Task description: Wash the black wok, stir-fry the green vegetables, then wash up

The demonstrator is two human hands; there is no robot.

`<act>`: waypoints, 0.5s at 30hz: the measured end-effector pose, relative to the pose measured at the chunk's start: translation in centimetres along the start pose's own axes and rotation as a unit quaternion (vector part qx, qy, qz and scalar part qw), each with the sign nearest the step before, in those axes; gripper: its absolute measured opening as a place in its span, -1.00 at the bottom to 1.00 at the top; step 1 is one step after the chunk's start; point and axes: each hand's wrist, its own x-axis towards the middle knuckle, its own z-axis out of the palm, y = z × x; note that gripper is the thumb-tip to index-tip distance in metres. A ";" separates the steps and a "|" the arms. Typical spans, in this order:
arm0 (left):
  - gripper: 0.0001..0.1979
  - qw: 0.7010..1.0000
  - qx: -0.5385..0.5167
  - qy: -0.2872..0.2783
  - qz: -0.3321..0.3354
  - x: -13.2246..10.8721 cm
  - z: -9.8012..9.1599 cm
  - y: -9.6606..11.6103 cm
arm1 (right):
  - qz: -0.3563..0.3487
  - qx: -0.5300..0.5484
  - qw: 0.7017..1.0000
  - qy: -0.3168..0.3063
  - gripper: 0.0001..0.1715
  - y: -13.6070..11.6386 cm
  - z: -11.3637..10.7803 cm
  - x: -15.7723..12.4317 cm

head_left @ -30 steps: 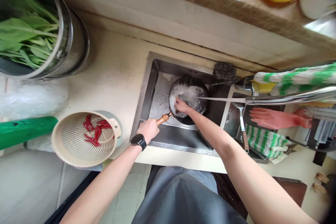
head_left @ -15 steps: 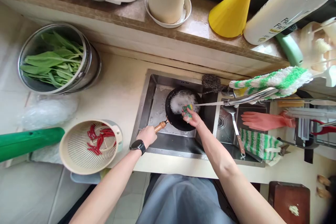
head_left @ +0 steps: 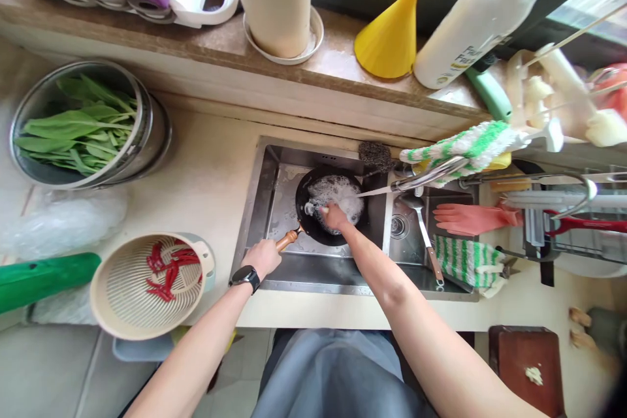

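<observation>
The right hand (head_left: 336, 216) has moved leftward over the pan (head_left: 313, 228) and into the foam (head_left: 340, 187), and the sponge, plainly visible half a second ago, is now hidden. The bottle (head_left: 477, 29) has its yellow top in view now.

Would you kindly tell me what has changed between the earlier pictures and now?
Since half a second ago, the right hand has moved left within the pan, into the foam; the green-and-yellow sponge it held then cannot be made out clearly now. The view has shifted, showing more of the ledge than at first. Unchanged: the left hand grips the wooden handle; water runs into the pan.
</observation>
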 end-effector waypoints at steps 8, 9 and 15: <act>-0.66 1.000 0.011 0.012 0.011 0.4 0.2 -0.2 | -0.186 -0.116 0.971 0.095 -0.53 6.8 -9.9 -9.0; -0.66 1.000 0.016 0.011 0.015 0.4 0.2 -0.2 | -0.156 -0.117 0.972 0.129 -0.55 9.1 -12.0 -10.0; -0.67 0.998 0.049 0.025 0.034 0.5 0.5 -0.5 | 0.121 -0.228 0.946 0.198 -0.46 21.9 -19.5 -14.3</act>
